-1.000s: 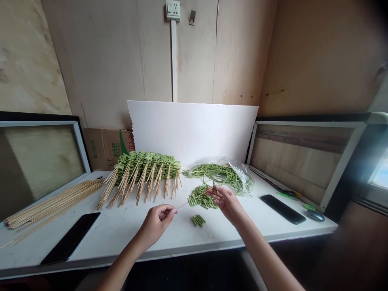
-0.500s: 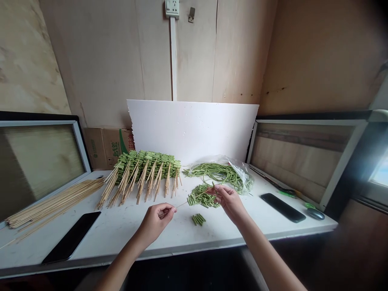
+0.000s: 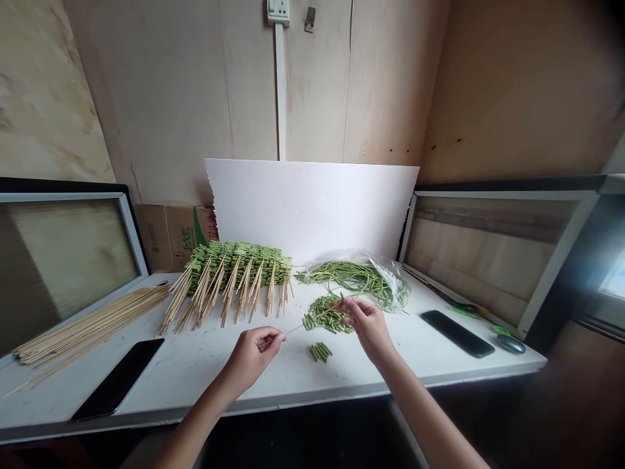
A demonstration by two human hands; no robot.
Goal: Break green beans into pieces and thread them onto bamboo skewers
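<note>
My left hand (image 3: pixel 254 358) is closed around a thin bamboo skewer (image 3: pixel 293 330), which slants up to the right. At its far end, my right hand (image 3: pixel 370 326) pinches a short piece of green bean (image 3: pixel 342 297) between thumb and fingers. Whether the tip has entered the piece is too small to tell. Beneath the right hand lies a heap of cut bean pieces (image 3: pixel 323 315), partly hidden by the fingers. A small row of cut pieces (image 3: pixel 321 352) sits nearer the table's front edge.
Stacked bean skewers (image 3: pixel 239 260) stand at the back left, beside loose bare skewers (image 3: pixel 92 324). Long uncut beans (image 3: pixel 351 276) lie in a clear plastic bag (image 3: pixel 393 277). Phones lie left (image 3: pixel 120 378) and right (image 3: pixel 458 333), with a mouse (image 3: pixel 510 344) at the far right.
The camera view has shifted slightly. Both hands keep nearly the same pose, still holding the skewer and the bean piece.
</note>
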